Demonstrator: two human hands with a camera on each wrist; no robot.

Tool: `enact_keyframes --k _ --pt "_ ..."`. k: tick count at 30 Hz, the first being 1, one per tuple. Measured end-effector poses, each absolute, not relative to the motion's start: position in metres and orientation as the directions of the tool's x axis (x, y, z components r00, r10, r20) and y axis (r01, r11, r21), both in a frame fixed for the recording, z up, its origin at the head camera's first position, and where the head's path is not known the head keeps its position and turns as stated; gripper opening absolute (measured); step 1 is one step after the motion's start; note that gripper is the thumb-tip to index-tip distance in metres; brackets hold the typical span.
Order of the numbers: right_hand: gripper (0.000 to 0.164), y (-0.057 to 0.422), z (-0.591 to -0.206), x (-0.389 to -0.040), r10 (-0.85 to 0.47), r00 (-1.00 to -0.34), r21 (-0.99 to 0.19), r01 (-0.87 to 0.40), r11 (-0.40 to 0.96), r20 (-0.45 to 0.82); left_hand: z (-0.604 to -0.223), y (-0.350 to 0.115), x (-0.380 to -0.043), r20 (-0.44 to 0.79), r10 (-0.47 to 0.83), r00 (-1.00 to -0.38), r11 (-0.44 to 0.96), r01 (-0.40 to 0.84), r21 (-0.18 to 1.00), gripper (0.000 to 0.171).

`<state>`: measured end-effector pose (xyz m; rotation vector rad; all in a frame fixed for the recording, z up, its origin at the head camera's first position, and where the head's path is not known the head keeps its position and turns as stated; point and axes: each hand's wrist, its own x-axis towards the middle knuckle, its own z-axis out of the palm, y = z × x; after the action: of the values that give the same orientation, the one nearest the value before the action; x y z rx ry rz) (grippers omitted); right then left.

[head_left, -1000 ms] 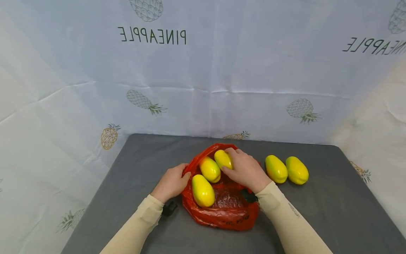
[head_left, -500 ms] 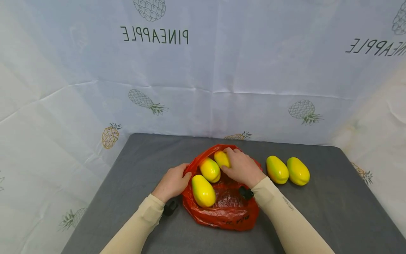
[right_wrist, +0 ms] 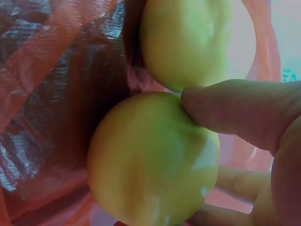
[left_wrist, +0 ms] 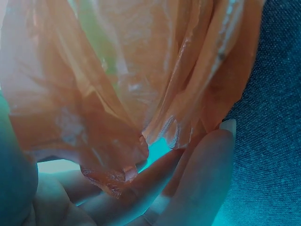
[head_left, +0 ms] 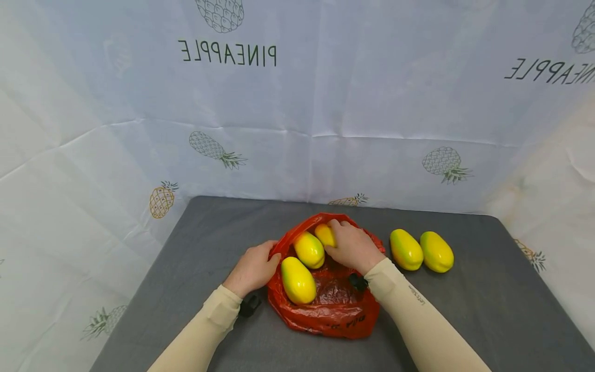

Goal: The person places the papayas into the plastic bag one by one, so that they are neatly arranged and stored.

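Observation:
A red plastic bag (head_left: pixel 325 314) lies with its mouth spread wide on the grey table. At its left rim, my left hand (head_left: pixel 253 267) pinches the plastic between thumb and fingers; the left wrist view shows the gathered folds (left_wrist: pixel 117 141). Inside the bag, my right hand (head_left: pixel 355 248) grips a yellow-green mango (head_left: pixel 324 235) near the far side. Thumb and fingers lie round this mango (right_wrist: pixel 155 160) in the right wrist view. Two more mangoes rest in the bag, one mango (head_left: pixel 309 250) beside the held one and another mango (head_left: pixel 298 280) nearer the front.
To the right of the bag, two mangoes lie side by side on the table, the left mango (head_left: pixel 406 249) close to the right mango (head_left: pixel 437 251). A white curtain (head_left: pixel 372 93) printed with pineapples hangs behind the grey table (head_left: pixel 488 299).
My right hand has moved slightly left and deeper into the bag with its mango, which shows less now. The left hand has kept its hold on the rim.

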<state>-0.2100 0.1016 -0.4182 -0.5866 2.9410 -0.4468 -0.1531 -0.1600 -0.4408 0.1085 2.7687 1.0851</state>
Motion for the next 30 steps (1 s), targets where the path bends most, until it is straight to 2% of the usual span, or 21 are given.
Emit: enact_keyframes --k 5,11,17,22,30 --pt "0.058 0.107 -0.42 -0.21 -0.379 -0.924 -0.317 -0.344 0.884 -0.054 -0.44 -0.157 -0.153 -0.129 0.131 -0.983 0.735 0.009 0.678 0.039" --pt "0.067 0.112 -0.406 -0.201 -0.349 -0.936 -0.339 -0.312 0.887 -0.052 -0.441 -0.157 -0.154 -0.133 0.132 -0.982 0.738 0.008 0.675 0.041" --pt "0.061 0.125 -0.383 -0.184 -0.355 -0.935 -0.393 -0.334 0.856 0.021 -0.44 -0.164 -0.149 -0.128 0.098 -0.987 0.762 -0.008 0.648 0.045" --pt "0.059 0.153 -0.372 -0.174 -0.319 -0.944 -0.41 -0.324 0.853 0.083 -0.438 -0.166 -0.141 -0.128 0.09 -0.988 0.76 -0.015 0.65 0.049" --pt "0.061 0.22 -0.38 -0.165 -0.153 -0.983 -0.471 -0.183 0.863 0.102 -0.441 -0.163 -0.135 -0.114 0.078 -0.99 0.764 -0.014 0.645 0.049"
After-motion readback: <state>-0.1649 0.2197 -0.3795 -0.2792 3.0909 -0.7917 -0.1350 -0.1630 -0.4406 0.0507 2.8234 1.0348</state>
